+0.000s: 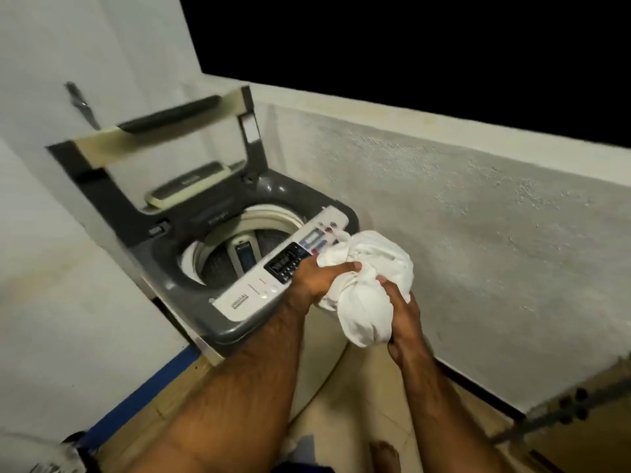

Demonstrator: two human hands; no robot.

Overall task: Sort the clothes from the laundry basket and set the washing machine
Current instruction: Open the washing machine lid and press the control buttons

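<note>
A smooth white wall (pixel 68 268) stands on the left and a low rough-plastered wall (pixel 478 233) runs along the right, with only blackness above it; the floor (pixel 358 387) between them is pale. The head view shows one top-loading washing machine (pixel 191 295), grey-bodied, set against the left wall. Its single lid (pixel 102 186) is raised upright, so the round drum (pixel 218 264) lies open to view. One white control panel (pixel 259 288) runs along the near edge of the machine, with a dark display block and several small buttons, though the lettering is too blurred to read. There is one garment, a bundled white cloth (pixel 368 288), held in the air just beside the right end of the panel and outside the drum. Two hands hold it. The left hand (pixel 317 278) has its fingers curled into the upper part of the bundle, thumb on top. The right hand (pixel 404 319) grips the lower part from the side, fingers wrapped round the cloth. Both forearms are bare. One bare foot (pixel 384 455) shows on the floor at the bottom edge. A single blue stripe (pixel 136 394) runs along the foot of the left wall.
</note>
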